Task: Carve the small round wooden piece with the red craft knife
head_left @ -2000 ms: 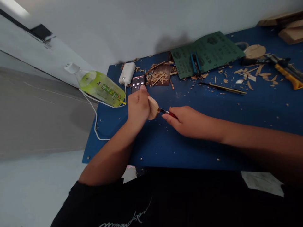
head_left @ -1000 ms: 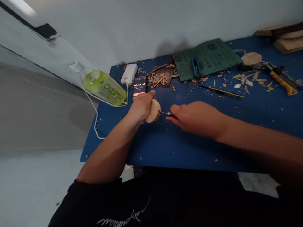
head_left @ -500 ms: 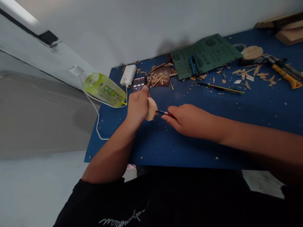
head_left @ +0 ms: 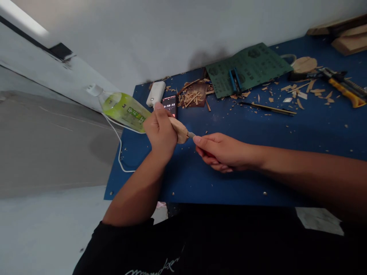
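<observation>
left hand [head_left: 159,131] grips a carved wooden piece [head_left: 180,131] firmly above the blue bench [head_left: 229,183]; right hand [head_left: 223,152] pinches a small carving tool [head_left: 190,134] near its tip, a short, well-braced hold.

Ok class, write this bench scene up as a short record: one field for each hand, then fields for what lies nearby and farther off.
Left hand: grips a carved piece of pale wood
Right hand: pinches a small carving tool, its tip at the wood
Nearby: phone showing a timer, white power bank
Farther: green sandpaper, yellow utility knife, wood shavings, all on a blue board
</observation>
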A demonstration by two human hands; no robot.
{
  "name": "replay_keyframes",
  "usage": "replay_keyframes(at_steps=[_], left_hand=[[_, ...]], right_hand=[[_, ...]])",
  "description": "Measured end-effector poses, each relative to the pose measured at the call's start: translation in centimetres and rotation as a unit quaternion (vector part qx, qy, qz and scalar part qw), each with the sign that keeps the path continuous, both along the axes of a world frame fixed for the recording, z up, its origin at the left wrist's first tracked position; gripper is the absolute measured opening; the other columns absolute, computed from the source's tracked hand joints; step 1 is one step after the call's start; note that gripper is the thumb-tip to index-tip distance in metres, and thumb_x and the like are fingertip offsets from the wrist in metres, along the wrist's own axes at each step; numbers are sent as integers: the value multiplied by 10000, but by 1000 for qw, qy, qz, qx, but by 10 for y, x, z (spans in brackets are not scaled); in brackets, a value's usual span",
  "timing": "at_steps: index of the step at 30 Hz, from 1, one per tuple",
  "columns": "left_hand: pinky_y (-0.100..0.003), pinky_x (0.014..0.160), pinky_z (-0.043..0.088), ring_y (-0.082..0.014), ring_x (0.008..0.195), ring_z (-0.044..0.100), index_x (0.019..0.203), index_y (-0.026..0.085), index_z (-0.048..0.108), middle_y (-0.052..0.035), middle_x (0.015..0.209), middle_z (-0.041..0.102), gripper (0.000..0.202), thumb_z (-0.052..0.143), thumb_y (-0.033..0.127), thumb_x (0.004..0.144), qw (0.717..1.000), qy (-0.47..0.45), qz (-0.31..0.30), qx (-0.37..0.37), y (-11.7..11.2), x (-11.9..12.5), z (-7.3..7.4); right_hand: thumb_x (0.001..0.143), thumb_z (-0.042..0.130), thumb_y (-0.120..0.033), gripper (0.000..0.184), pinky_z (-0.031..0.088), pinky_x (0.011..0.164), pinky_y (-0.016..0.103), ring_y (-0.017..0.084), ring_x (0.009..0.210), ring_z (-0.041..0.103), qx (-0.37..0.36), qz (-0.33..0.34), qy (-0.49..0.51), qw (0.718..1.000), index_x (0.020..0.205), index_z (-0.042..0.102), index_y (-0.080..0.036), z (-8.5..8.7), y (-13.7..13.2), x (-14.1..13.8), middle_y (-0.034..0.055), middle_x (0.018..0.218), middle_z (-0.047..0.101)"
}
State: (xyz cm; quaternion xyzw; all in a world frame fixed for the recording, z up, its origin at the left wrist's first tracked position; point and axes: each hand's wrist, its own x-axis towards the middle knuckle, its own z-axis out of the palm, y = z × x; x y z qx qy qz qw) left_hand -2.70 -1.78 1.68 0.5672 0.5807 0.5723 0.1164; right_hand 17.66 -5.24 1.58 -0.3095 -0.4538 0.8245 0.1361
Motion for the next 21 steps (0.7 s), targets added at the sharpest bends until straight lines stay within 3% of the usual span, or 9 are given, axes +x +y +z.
replay_keyframes(at_steps=[6,10,13,17,21], left_hand=[[-406,663,365,-170,593,544,632,241,665,-47,594,607,706,454,683,1140,999,8,-21,45,-8,-2,3],[-392,586,346,-158,514,500,603,237,590,-28,526,554,702,427,621,1168,989,-50,-99,103,-9,-2,-1],[-376,527,332,-150,475,490,612,228,585,-14,504,555,670,467,589,1164,978,-101,-132,125,-5,-1,-5],[-348,458,285,-139,429,463,574,231,548,-9,479,526,693,545,677,1104,961,-195,-186,59,5,3,-10],[-323,421,274,-131,403,435,537,239,529,-2,468,501,729,611,788,1010,947,-254,-193,-48,12,6,-15]], right_hand=[[1129,397,-721,516,259,304,152,76,368,197,-128,95,90,983,919,497,-260,-4,9,6,-117,539,387],[1135,369,-717,505,292,293,155,81,368,187,-156,161,132,966,948,493,-264,-14,12,10,-120,554,402],[1130,374,-730,515,315,290,164,82,358,209,-153,171,150,962,952,502,-263,-19,12,11,-121,550,417],[1104,465,-745,528,329,299,171,83,350,286,-90,131,137,978,936,537,-249,-23,10,9,-118,527,427],[1091,518,-735,533,336,306,179,81,364,330,-19,61,121,991,919,572,-233,-22,7,9,-114,531,439]])
